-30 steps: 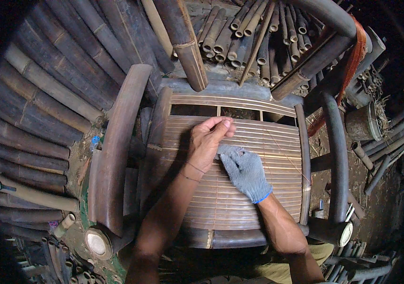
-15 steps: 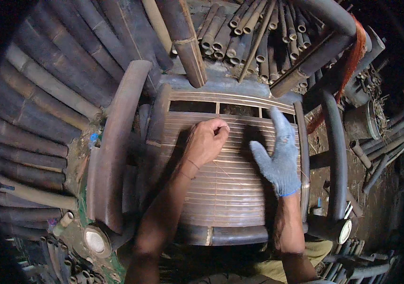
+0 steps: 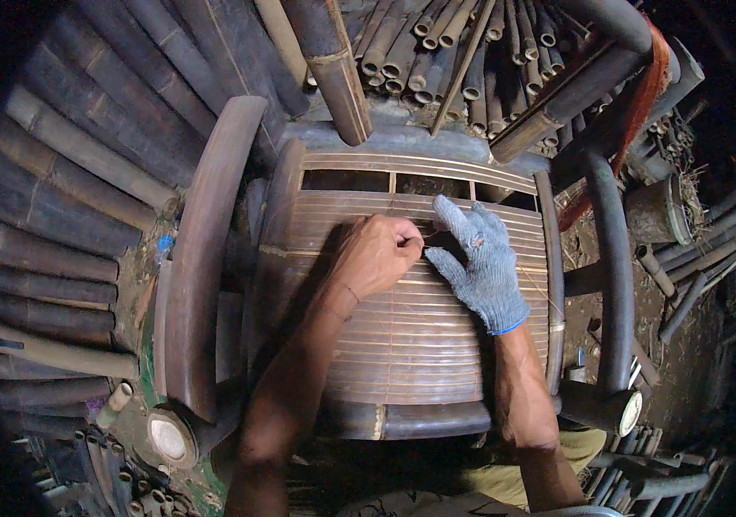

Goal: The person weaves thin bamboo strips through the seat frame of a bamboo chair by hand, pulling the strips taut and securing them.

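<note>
Two hands work at the slatted seat of a bamboo chair (image 3: 411,345), seen from a single head-worn camera looking straight down. The chair stands in the middle of the view, its seat made of many thin, pale brown slats laid side by side, framed by thick dark curved armrests, one at the left (image 3: 200,258) and one at the right (image 3: 613,284). The bare left hand (image 3: 376,254) rests on the upper part of the seat with its fingers curled in, pinching what looks like a thin strand or sliver (image 3: 432,234) at the fingertips; the strand is too fine to make out clearly. The right hand (image 3: 480,263), in a grey knitted glove with a blue cuff, lies just beside it with fingers spread flat on the slats, pressing down. The two hands nearly touch. The slats look stiff yet thin, likely springy and prone to splitting along the grain, so they seem best held flat under a palm, while the chair itself looks heavy and is probably best gripped by its thick armrests. Around the chair, stacks of dark bamboo poles (image 3: 66,215) fill the left side, a bundle of cut pole ends (image 3: 462,43) sits at the top, and bare earth floor (image 3: 643,327) shows at the right.
</note>
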### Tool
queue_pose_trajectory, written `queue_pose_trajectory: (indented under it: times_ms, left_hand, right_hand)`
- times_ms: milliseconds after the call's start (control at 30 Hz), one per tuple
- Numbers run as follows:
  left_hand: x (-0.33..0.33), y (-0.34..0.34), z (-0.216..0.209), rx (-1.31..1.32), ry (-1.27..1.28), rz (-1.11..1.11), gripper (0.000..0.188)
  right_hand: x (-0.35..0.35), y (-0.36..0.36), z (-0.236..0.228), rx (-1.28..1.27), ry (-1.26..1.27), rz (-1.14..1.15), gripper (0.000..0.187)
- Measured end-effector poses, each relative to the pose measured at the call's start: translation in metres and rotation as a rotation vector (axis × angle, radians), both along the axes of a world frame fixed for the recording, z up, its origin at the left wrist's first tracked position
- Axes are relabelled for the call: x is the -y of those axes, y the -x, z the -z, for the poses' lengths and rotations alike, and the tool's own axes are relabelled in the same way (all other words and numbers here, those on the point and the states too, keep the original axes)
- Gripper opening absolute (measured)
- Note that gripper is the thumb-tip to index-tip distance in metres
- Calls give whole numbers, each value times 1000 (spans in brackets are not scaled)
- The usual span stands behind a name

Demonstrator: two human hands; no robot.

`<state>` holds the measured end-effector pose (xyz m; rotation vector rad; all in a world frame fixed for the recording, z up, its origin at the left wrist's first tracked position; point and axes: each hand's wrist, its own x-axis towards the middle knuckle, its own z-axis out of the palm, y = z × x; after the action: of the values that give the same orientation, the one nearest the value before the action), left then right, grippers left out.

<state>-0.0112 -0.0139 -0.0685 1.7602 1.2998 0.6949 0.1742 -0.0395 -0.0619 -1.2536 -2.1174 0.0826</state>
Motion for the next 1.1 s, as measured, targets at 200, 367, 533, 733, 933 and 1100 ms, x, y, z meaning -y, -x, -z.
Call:
queue_pose_trajectory:
  times_ms: [200,367,533,733,933,1100]
  left_hand:
    - [-2,3,5,99,51,28,18]
    - [-7,4,6,388,174,17,18]
    - [-15,6,20,663,90,-69,19]
    - [-25,14,31,378,-66,-36,17]
    - [-27,14,37,751,201,-126,20]
    - [-24,15,29,295,-264,-42,16]
  right_hand:
    - [-5,-4,12,47,38,-33,21]
    - [-9,0,20,-27,21,44,15]
    - [-20,7,21,-150,18,109,15]
    - [-44,20,19,-133,-149,196,14]
    - [-35,50,20,70,-120,135,13]
    - [-33,38,27,-178,35,46,20]
